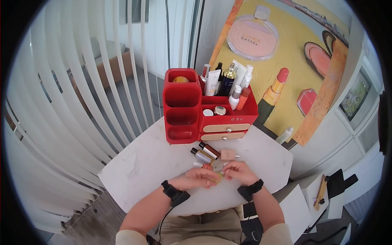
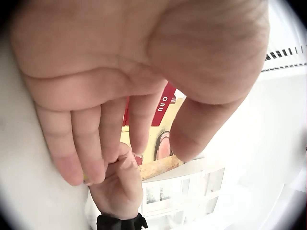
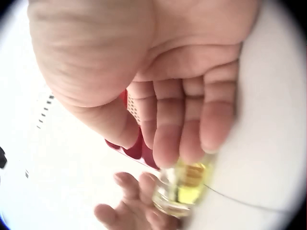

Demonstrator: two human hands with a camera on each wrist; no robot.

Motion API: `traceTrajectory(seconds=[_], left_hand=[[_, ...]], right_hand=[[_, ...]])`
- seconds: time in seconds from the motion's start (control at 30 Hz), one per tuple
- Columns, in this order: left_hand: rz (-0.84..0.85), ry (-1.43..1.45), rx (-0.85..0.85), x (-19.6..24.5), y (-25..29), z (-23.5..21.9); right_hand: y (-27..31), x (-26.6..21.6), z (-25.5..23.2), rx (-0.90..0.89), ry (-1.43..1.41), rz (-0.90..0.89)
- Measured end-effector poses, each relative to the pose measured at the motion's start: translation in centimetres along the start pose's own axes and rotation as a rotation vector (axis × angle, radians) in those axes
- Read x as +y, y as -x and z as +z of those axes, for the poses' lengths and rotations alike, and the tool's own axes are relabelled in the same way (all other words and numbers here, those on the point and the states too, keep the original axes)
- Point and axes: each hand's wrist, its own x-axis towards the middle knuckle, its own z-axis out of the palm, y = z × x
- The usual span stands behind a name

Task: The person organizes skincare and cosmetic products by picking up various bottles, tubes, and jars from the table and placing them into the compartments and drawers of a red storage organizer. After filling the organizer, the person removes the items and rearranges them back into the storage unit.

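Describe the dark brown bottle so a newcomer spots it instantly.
Find the red organizer on the white table. Just in front of its drawers, the dark brown bottle lies between a paler bottle and a pink item. Both bottles have black caps; only this one's body is dark.

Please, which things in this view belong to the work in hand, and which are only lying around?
Likely in the work:
Bottle of yellow liquid, between left hand and right hand
Brown bottle, black-capped
Paler bottle, black-capped
Perhaps red organizer

Likely only around:
Painting
Vertical blinds
Pale tube
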Motion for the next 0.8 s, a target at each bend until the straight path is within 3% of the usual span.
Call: traceTrajectory(seconds=[0.03, 0.1, 0.13, 0.2, 0.3, 0.37, 0.6, 0.7, 0.77, 0.8], left_hand=[[0.007, 0.026, 0.021, -0.1, 0.0, 0.1], [0.022, 0.057, 0.047, -0.1, 0.0, 0.1], [0.076, 0.037, 0.086, 0.0, 0.0, 0.2], [0.13, 0.019, 0.129, 0.2, 0.1, 0.1], [0.151, 0.008, 0.266, 0.5, 0.3, -0.4], [0.243, 0.09, 0.376, 1.3, 0.7, -0.6], [0.228, 0.149, 0.382, 1.2, 1.0, -1.4], [0.181, 0.175, 0.354, 1.1, 0.8, -1.3], [0.113, 0.128, 0.187, 0.9, 0.9, -1.2], [0.115, 0.133, 0.187, 0.8, 0.9, -1.0]], right_hand=[[0.3, 0.2, 0.8, -0.003, 0.01, 0.009], [0.8, 0.9, 2.6, 0.178, 0.499, -0.158], [0.9, 0.4, 3.3, 0.171, 0.505, -0.153], [1.3, -1.1, 4.7, 0.378, 0.918, -0.42], [0.7, -2.7, 5.3, 0.392, 1.143, -0.555], [0.1, -3.3, 5.5, 0.325, 1.128, -0.555], [-1.3, -3.2, 5.9, 0.138, 1.085, -0.435], [-1.8, -3.6, 5.7, 0.161, 1.118, -0.497], [-1.7, -3.9, 5.6, 0.178, 1.141, -0.517], [-1.5, -4.0, 5.5, 0.204, 1.159, -0.54]])
